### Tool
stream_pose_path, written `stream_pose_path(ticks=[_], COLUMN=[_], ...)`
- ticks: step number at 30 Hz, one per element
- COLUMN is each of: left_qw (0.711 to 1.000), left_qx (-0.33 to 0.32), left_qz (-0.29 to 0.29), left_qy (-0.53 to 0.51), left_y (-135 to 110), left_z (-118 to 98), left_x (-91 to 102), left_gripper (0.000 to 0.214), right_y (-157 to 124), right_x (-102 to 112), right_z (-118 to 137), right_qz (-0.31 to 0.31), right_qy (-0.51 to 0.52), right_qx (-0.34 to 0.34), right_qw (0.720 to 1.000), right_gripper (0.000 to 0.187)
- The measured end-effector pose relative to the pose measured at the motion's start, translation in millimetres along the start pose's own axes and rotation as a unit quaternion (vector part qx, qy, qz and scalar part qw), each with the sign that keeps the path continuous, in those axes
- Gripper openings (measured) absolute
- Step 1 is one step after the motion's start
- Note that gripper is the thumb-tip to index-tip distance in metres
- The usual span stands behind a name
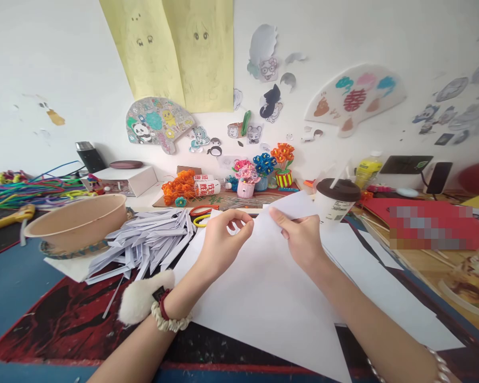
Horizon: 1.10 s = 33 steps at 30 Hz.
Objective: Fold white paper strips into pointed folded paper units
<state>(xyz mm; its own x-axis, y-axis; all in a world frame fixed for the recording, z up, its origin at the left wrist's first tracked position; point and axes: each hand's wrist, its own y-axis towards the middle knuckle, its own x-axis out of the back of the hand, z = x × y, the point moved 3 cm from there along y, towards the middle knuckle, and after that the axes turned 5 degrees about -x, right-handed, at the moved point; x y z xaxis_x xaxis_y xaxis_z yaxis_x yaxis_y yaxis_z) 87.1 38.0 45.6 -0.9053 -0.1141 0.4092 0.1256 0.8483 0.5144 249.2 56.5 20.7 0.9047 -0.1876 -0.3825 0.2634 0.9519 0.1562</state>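
Note:
A large white sheet of paper [263, 298] spreads over the dark red and black mat, its far corner lifted. My right hand [303, 234] pinches that raised part, thumb on the near face. To the left, my left hand [225, 239] is closed, thumb and fingertips drawn together close to the sheet's upper edge. Whether anything sits between those fingertips cannot be made out. Beside my left forearm lies a heap of folded white paper strips [143, 239]. More white sheets [375, 282] lie under and beyond my right forearm.
A beige bowl [75, 223] stands left of the strips. Scissors [201, 213] lie behind my left hand. A lidded cup [337, 199] with a straw stands behind my right hand. Small flower pots [245, 189] line the wall. A white fluffy object [146, 298] touches my left wrist.

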Motion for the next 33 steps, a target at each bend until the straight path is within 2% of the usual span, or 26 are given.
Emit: stream_pose_path(ticks=[2, 4, 8, 13, 20, 25, 30, 33], left_qw=[1.0, 1.0, 1.0, 1.0, 1.0, 1.0, 1.0, 1.0], left_qx=[0.003, 0.004, -0.006, -0.004, 0.008, 0.009, 0.018, 0.009], left_qz=[0.002, -0.004, -0.03, -0.021, -0.014, -0.006, 0.002, -0.014], left_qy=[0.004, 0.005, 0.004, -0.008, -0.007, -0.01, 0.003, 0.002], left_y=[0, 0, 1, 2, 1, 1, 1, 2], left_z=[0, 1, 4, 4, 4, 2, 3, 6], left_x=[-0.1, 0.8, 4.0, 3.1, 1.6, 1.1, 0.7, 2.4], left_gripper=[0.01, 0.01, 0.011, 0.013, 0.011, 0.01, 0.009, 0.012], right_y=[4, 5, 1, -4, -7, -4, 7, 8], right_x=[5, 6, 1, -6, -7, -5, 8, 9], right_z=[4, 5, 2, -5, -8, -6, 3, 5], right_qz=[-0.033, -0.039, 0.009, 0.071, 0.085, 0.062, -0.044, -0.028], right_qy=[0.008, -0.003, -0.039, -0.079, -0.093, -0.072, -0.021, -0.03], right_qx=[0.01, 0.019, 0.013, 0.019, 0.014, 0.027, 0.033, 0.019], right_qw=[0.999, 0.999, 0.999, 0.994, 0.992, 0.995, 0.998, 0.999], right_gripper=[0.036, 0.038, 0.035, 0.027, 0.025, 0.028, 0.033, 0.036])
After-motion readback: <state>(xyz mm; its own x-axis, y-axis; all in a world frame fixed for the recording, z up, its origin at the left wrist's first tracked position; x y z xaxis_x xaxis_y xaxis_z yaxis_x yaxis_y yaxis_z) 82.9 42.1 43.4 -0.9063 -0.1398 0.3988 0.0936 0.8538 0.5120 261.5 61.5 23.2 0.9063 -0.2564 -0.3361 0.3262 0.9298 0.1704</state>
